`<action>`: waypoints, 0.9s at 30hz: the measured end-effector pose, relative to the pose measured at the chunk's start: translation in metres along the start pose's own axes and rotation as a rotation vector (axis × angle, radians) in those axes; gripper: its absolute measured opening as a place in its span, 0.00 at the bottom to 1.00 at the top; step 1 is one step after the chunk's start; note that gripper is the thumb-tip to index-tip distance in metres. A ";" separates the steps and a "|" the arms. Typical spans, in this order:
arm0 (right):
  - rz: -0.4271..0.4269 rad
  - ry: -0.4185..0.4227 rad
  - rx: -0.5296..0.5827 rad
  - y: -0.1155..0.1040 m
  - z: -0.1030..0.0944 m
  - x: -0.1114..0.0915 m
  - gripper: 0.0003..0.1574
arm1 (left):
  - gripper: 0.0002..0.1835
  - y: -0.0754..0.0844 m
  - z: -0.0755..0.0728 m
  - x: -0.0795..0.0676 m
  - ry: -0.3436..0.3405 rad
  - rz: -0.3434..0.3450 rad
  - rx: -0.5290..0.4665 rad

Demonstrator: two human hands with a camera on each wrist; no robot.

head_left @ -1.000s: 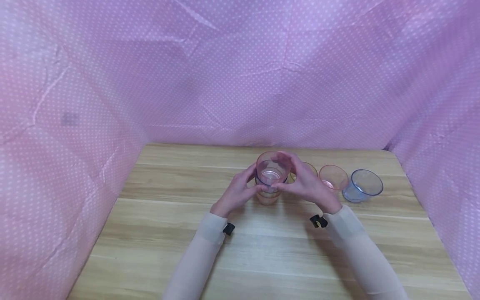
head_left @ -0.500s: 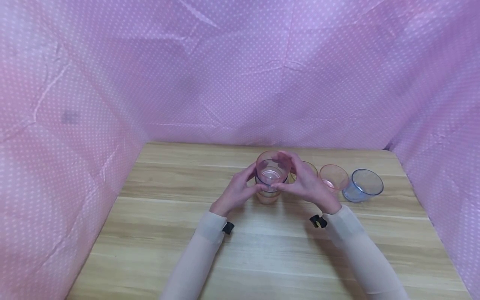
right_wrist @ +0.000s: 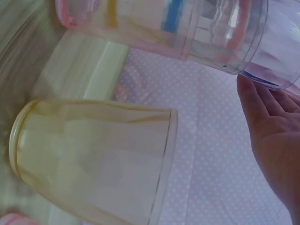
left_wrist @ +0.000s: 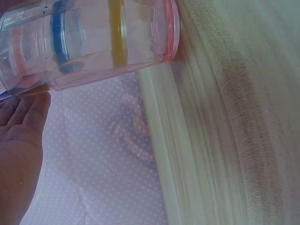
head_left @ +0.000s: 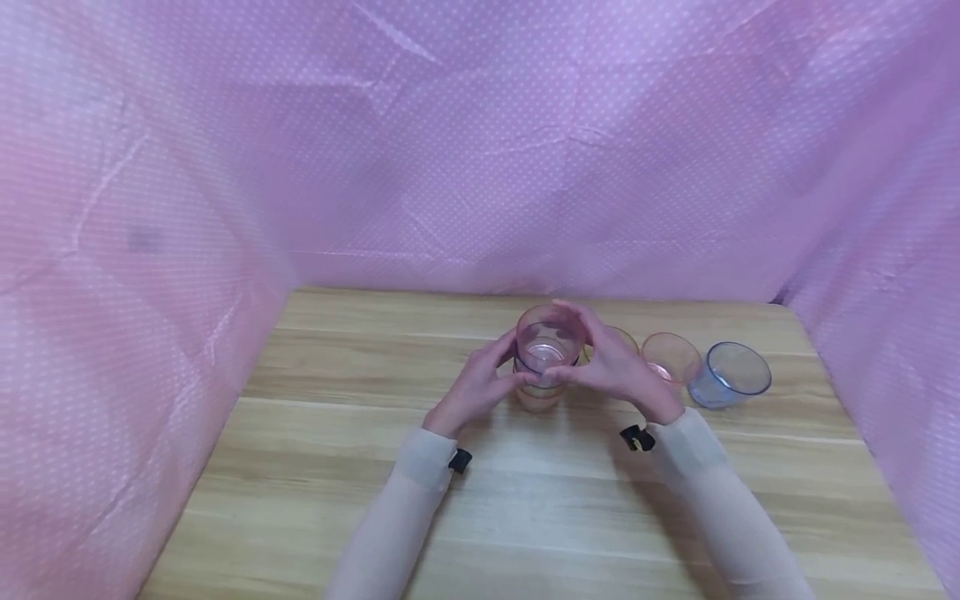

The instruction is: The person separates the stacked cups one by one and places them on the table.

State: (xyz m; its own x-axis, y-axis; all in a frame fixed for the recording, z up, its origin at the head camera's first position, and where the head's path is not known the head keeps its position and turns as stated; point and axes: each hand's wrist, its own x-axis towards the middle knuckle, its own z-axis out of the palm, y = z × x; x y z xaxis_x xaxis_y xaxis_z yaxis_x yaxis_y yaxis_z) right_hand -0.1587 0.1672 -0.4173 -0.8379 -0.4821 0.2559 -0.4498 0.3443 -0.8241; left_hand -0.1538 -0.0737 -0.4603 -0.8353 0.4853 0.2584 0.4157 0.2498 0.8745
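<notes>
A stack of nested clear plastic cups (head_left: 538,400) stands upright on the table, with a pink-tinted cup at its bottom. In the left wrist view, coloured base rings of blue and yellow show through the stack wall (left_wrist: 89,42). From the left side, my left hand (head_left: 478,383) grips the upper part of the stack; my right hand (head_left: 613,365) grips it from the other side. Both thumbs lie along the near side, close together, under the pink rim of the top cup (head_left: 551,321). A yellow cup (right_wrist: 98,154) stands just right of the stack, partly hidden by my right hand in the head view.
To the right, a pink cup (head_left: 671,354) and a blue cup (head_left: 729,375) stand upright in a row with the yellow one. The wooden table (head_left: 360,367) ends at a pink dotted cloth (head_left: 450,208) at the back and sides.
</notes>
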 end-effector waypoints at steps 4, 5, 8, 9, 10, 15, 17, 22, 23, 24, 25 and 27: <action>-0.065 -0.006 0.002 0.003 -0.001 0.000 0.59 | 0.41 0.002 0.001 0.000 -0.001 -0.009 0.000; -0.077 -0.004 0.000 0.004 -0.001 0.000 0.59 | 0.41 0.002 0.001 -0.001 0.001 -0.012 0.001; -0.101 0.004 -0.013 0.005 -0.001 0.000 0.59 | 0.41 0.001 0.001 -0.001 0.006 -0.005 0.004; -0.107 0.007 -0.019 0.006 -0.001 0.000 0.60 | 0.41 0.001 0.001 -0.001 0.007 -0.002 0.003; -0.116 0.011 -0.027 0.007 -0.001 0.000 0.60 | 0.41 0.001 0.001 -0.001 0.008 0.002 0.003; -0.159 0.025 -0.056 0.010 0.000 0.000 0.61 | 0.41 -0.001 0.001 0.000 0.010 0.022 -0.017; -0.173 0.029 -0.061 0.011 0.000 0.000 0.61 | 0.40 -0.001 0.001 0.000 0.011 0.021 -0.018; -0.184 0.037 -0.065 0.013 0.001 0.000 0.61 | 0.40 0.000 0.001 0.001 0.011 0.008 -0.015; -0.184 0.038 -0.061 0.014 0.002 -0.001 0.61 | 0.40 0.000 0.001 0.001 0.011 0.006 -0.014; -0.183 0.039 -0.057 0.014 0.002 -0.001 0.61 | 0.40 0.000 0.001 0.001 0.013 0.007 -0.015; -0.182 0.040 -0.052 0.014 0.002 -0.001 0.61 | 0.40 0.000 0.002 0.001 0.014 0.007 -0.018; -0.183 0.040 -0.044 0.015 0.002 -0.002 0.61 | 0.39 0.000 0.002 0.001 0.017 0.008 -0.020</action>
State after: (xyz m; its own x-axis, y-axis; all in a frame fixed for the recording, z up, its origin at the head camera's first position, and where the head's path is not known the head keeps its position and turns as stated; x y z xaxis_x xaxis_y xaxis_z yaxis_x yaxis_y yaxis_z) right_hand -0.1633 0.1714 -0.4310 -0.7523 -0.5077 0.4198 -0.6078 0.2892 -0.7395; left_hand -0.1540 -0.0718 -0.4613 -0.8377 0.4733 0.2724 0.4157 0.2292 0.8802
